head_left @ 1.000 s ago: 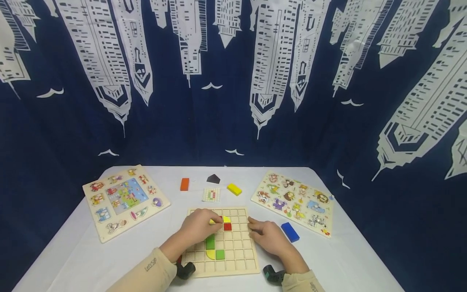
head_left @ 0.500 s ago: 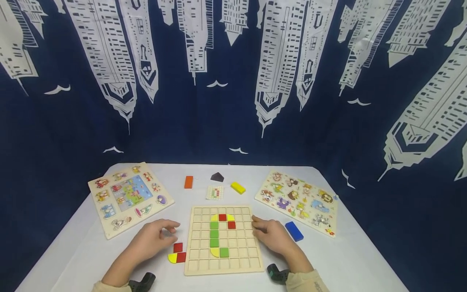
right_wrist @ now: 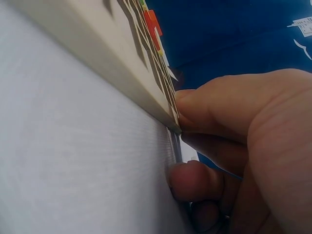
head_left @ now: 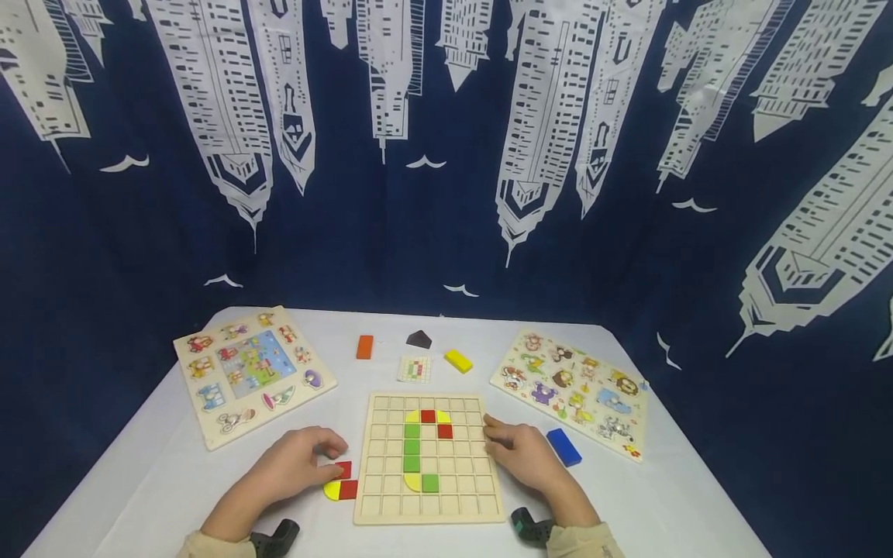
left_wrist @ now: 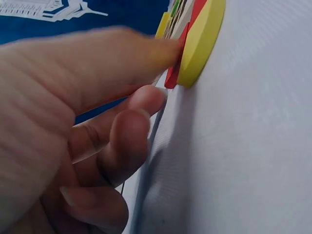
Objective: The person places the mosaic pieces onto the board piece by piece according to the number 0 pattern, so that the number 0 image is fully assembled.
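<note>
A square wooden grid board (head_left: pixel 460 515) lies in the middle of the table, with green, red and yellow tiles set in its cells. Left of it, a loose red square tile (head_left: pixel 345 468) lies under the thumb of my left hand (head_left: pixel 288 465), whose other fingers are apart from it. Close by lie another red tile (head_left: pixel 348 490) and a yellow quarter-round tile (left_wrist: pixel 202 46). At the board's right edge, my right hand (head_left: pixel 526 457) touches the rim with thumb and index finger, holding nothing between them; its lower fingers are partly hidden in the right wrist view.
Picture-puzzle boards stand left (head_left: pixel 209 426) and right (head_left: pixel 502 368). Behind the grid board lie a small pattern card (head_left: pixel 415 369), an orange block (head_left: pixel 365 346), a dark pentagon piece (head_left: pixel 419 339) and a yellow block (head_left: pixel 458 360). A blue block (head_left: pixel 563 447) is beside my right hand.
My left hand has left the board's upper cells, moved left and lowered its thumb onto the loose red tile. A red tile now shows in the top row. The right hand stays put.
</note>
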`<state>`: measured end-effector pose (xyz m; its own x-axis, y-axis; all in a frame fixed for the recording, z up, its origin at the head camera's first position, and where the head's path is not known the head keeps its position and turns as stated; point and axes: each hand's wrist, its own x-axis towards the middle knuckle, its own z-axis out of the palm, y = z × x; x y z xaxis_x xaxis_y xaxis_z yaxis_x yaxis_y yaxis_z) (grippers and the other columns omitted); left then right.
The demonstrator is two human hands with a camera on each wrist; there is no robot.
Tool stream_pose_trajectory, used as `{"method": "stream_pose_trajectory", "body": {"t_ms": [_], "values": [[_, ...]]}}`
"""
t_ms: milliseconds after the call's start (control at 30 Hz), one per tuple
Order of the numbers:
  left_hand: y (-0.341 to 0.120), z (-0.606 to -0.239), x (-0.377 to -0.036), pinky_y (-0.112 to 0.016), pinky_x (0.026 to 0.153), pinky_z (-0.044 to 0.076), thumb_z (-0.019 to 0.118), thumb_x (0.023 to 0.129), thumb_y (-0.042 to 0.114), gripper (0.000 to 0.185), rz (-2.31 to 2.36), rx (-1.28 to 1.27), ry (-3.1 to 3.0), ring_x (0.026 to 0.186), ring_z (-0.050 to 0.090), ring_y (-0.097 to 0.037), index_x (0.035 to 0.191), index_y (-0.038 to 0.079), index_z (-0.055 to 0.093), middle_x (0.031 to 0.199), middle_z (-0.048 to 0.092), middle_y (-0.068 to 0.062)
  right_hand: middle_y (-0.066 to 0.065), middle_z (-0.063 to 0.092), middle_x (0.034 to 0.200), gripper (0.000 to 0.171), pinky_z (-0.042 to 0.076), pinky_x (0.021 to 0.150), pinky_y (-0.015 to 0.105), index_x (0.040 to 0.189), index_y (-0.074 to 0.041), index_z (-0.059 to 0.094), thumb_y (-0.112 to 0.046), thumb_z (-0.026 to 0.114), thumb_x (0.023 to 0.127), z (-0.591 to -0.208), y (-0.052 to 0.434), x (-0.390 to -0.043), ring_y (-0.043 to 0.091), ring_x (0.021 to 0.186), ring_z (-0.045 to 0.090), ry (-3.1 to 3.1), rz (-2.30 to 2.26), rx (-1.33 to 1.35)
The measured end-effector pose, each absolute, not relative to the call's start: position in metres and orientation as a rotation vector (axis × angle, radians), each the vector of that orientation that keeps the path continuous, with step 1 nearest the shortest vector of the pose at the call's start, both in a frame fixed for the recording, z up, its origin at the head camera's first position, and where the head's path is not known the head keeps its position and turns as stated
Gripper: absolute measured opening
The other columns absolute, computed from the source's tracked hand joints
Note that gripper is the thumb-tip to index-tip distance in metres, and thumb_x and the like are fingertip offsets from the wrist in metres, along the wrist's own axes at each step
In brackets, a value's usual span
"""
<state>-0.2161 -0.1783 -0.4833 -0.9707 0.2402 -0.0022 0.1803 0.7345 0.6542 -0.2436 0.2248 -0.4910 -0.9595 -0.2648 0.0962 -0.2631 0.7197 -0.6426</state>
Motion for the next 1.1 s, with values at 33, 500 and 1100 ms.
{"method": "stream_pose_trajectory", "body": {"t_ms": [33,500,1100], "values": [[-0.1784,-0.4838,-0.2161,-0.028,0.070,0.047,0.091,0.074,0.022,0.033,1.058,0.351,2.844,0.079,0.057,-0.009,0.103,0.023,0.075,0.090,0.069,0.012,0.002,0.059,0.147,0.034,0.038,0.114,0.055,0.128,-0.008,0.072,-0.021,0.070,0.097,-0.4911,0.2250,-0.2433,0.036,0.140,0.051,2.907,-1.093,-0.450],[-0.1763,-0.4826,-0.2161,-0.031,0.074,0.047,0.092,0.072,0.021,0.032,0.991,0.281,2.898,0.080,0.055,-0.010,0.099,0.027,0.076,0.087,0.066,0.014,0.004,0.060,0.147,0.033,0.039,0.114,0.055,0.128,-0.007,0.072,-0.019,0.070,0.097,-0.4900,0.2252,-0.2420,0.036,0.139,0.052,2.910,-1.096,-0.476],[-0.1753,-0.4839,-0.2187,-0.028,0.071,0.047,0.091,0.073,0.016,0.031,1.006,0.262,2.906,0.079,0.055,-0.009,0.097,0.029,0.076,0.093,0.069,0.014,0.005,0.060,0.147,0.033,0.039,0.113,0.055,0.127,-0.006,0.072,-0.020,0.070,0.097,-0.4894,0.2264,-0.2426,0.036,0.139,0.052,2.906,-1.107,-0.484]]}}
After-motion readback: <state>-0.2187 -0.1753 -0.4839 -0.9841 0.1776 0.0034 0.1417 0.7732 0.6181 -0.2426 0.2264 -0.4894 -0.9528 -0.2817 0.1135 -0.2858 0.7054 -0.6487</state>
